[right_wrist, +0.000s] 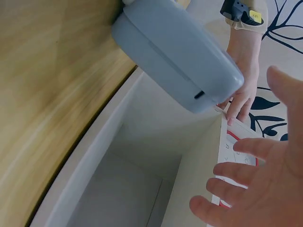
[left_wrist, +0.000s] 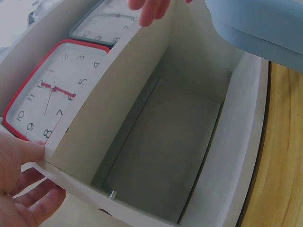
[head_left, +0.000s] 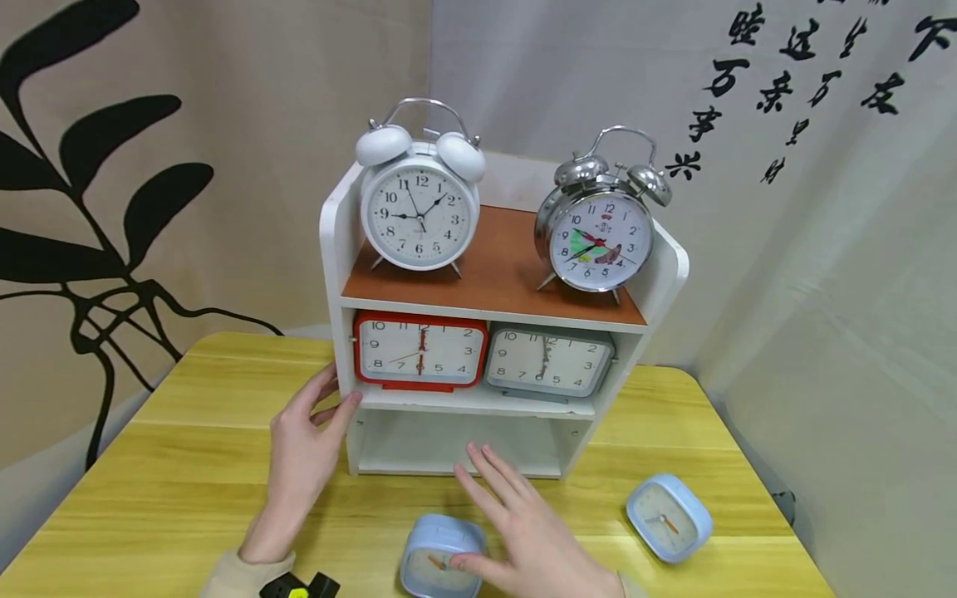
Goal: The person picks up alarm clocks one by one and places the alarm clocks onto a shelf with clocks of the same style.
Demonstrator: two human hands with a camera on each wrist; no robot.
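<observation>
My left hand (head_left: 302,448) grips the left side panel of a small white shelf (head_left: 449,440). In the left wrist view its thumb lies on the front edge and the fingers (left_wrist: 45,203) bend along the outer side. My right hand (head_left: 527,536) hovers before the lowest compartment, fingers spread, holding nothing. Just beside and below it, a light blue alarm clock (head_left: 429,544) sits on the table, partly covered by the thumb in the head view. The middle compartment holds a red-framed clock (head_left: 396,353) and a grey-framed clock (head_left: 523,361) side by side.
On the brown top board stand a white twin-bell alarm clock (head_left: 422,216) and a silver twin-bell alarm clock (head_left: 598,237). Another light blue clock (head_left: 669,519) lies to the right on the wooden table (head_left: 224,399). A printed curtain (head_left: 262,166) hangs behind.
</observation>
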